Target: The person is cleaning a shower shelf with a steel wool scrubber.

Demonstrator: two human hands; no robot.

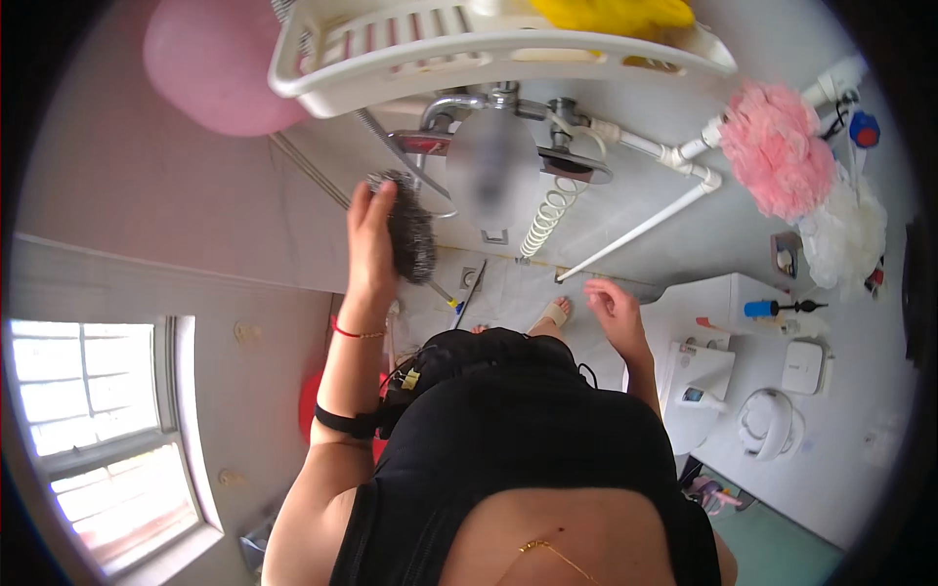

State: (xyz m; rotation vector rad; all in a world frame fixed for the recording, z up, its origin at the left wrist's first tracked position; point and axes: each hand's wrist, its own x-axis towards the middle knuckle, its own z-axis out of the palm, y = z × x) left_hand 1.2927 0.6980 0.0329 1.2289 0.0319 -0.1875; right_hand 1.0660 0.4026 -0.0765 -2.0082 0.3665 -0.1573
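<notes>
My left hand (pixel 372 242), raised at the left of centre with a red cord bracelet at the wrist, grips a dark grey bristly brush head (pixel 412 238). The fingers wrap over its left side, and the palm side is hidden. A thin pole (pixel 311 170) runs down towards that hand from the upper left; whether it joins the brush I cannot tell. Lower and to the right, my right hand (pixel 614 311) hangs near my body with loosely bent fingers and nothing in it. Its nearest neighbours are my sandalled foot (pixel 553 313) and the white washing machine (pixel 681 315).
Overhead juts a white plastic rack (pixel 506 55) with a yellow item (pixel 619 13). A pink basin (pixel 220 66) is at upper left. Chrome taps (pixel 506 94), white pipes (pixel 637 227) and a pink bath puff (pixel 778 150) line the wall. A thin rod (pixel 473 289) stands near the floor drain (pixel 470 278).
</notes>
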